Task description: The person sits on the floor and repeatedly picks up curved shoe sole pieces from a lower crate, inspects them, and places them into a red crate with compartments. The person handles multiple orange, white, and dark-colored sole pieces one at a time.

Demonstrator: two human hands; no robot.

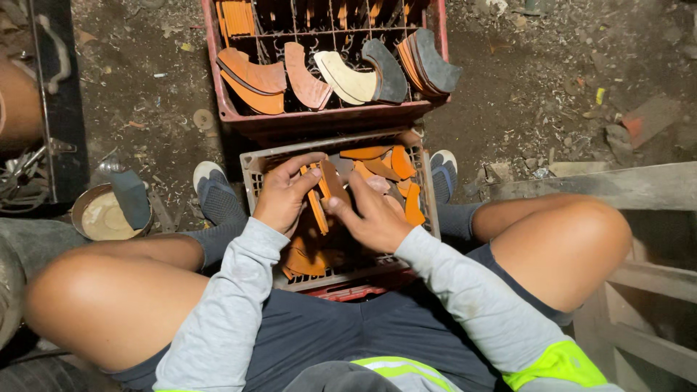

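At the bottom of the frame the person sits low with knees spread wide, grey sleeves reaching forward between them, which leaves room for a grey crate (255, 168) wedged between the feet at frame centre. Over it the left hand (282, 194) closes around a small stack of orange pieces (317, 197), fingers curled over the top edge and thumb beneath, holding them upright on edge so they stay squared together. The right hand (372, 218) meets the stack from the right, its fingertips pressing a brown piece (333, 181) against it; that hand grips nothing else. Loose orange pieces lie flat and jumbled in the crate, to the right of the hands and beneath them. Just beyond, at top centre, a red crate (327, 116) holds larger curved pieces, orange, brown, cream and dark grey, stood leaning in a row along its near wall. At left a round tin (91, 218) with a dark brush sits on the dirt floor.
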